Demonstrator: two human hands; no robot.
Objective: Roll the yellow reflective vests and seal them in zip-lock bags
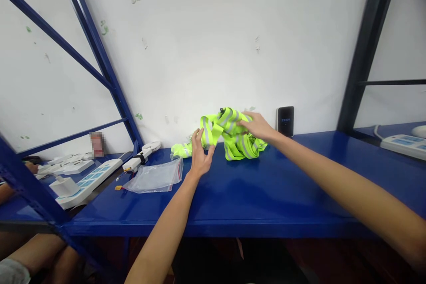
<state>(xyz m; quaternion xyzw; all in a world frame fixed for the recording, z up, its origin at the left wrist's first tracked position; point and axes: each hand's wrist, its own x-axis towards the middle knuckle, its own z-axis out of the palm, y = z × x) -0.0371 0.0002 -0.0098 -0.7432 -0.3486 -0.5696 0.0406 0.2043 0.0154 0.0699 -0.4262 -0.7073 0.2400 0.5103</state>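
Note:
A tangle of neon-yellow straps with grey reflective stripes [242,146] lies on the blue table [266,195] near the wall, its upper part raised. My right hand [258,126] is closed on the upper right of the straps, fingertips pressed into them. At the left of the tangle, my left hand [202,155] has its thumb and fingers apart beside a hanging strap loop, palm facing the straps. Behind it, more yellow material in clear plastic [181,150] rests on the table.
An empty clear zip bag [155,176] lies left, near a white fan [151,146]. A phone [285,121] leans on the wall. Blue frame posts stand left, a dark post [366,49] right. Power strips [91,182] and another person's legs [36,250] show at the left.

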